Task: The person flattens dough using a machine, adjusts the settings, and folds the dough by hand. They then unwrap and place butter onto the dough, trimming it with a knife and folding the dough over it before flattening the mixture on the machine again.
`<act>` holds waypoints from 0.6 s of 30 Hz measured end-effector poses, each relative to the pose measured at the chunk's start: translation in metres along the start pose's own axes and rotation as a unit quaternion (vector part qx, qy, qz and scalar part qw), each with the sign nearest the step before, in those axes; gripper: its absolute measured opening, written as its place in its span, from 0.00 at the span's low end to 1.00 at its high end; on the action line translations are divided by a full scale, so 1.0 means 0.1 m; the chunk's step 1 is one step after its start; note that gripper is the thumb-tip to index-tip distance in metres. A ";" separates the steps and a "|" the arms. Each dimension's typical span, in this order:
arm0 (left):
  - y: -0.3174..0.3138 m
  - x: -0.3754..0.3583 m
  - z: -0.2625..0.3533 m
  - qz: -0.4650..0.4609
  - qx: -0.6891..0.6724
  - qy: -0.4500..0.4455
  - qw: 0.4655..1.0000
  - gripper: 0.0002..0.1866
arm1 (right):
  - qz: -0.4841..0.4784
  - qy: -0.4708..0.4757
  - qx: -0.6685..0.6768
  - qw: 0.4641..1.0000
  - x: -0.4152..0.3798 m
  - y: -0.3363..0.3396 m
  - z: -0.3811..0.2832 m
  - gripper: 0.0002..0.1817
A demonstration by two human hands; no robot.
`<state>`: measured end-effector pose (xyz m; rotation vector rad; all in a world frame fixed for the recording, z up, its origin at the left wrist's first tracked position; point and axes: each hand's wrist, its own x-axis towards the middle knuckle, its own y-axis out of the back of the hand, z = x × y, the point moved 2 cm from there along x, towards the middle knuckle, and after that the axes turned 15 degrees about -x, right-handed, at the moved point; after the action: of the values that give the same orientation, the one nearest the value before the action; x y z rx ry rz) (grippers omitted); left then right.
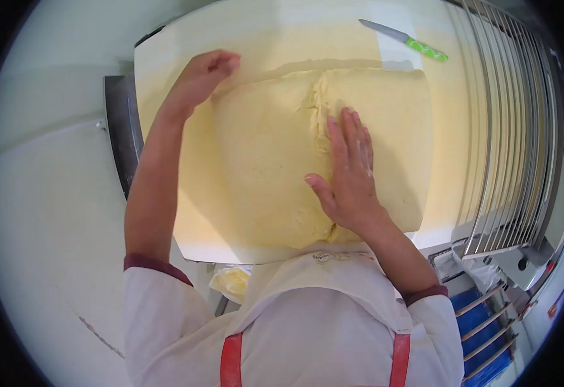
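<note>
Bright scene, dark fisheye-curved edges

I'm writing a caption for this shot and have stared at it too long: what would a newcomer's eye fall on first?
Probably the big pale dough slab filling the middle of the table, with a ragged seam running down it. The right hand lies spread over that seam. Then the knife with its bright green handle, beyond the dough's far right corner.

A broad, pale yellow slab of dough is spread flat across the white table, mostly smooth, its surface divided by a ragged, puckered seam, traced from far edge to near!
</note>
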<state>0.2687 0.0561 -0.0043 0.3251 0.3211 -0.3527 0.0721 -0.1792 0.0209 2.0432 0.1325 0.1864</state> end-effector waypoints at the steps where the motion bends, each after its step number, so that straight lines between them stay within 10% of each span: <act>1: -0.19 0.08 0.13 -0.039 0.013 -0.036 0.998 0.16 | -0.005 -0.005 -0.003 1.000 0.02 -0.01 -0.02 0.42; 4: -0.96 0.33 0.23 -0.177 0.023 -0.041 0.983 0.20 | 0.008 -0.004 0.058 0.998 0.07 -0.09 -0.14 0.40; 10: -1.46 0.31 0.39 -0.143 0.292 -0.014 0.946 0.26 | 0.062 -0.022 0.340 0.938 0.07 -0.21 -0.39 0.36; 18: -0.97 0.15 0.30 -0.240 0.114 -0.079 0.961 0.25 | 0.038 -0.182 0.400 0.897 -0.29 -0.10 -0.29 0.37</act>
<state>0.2525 -0.0455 -0.0069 0.4417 0.1994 -0.8945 0.0381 -0.1541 0.0230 2.8662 -0.1327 -0.2541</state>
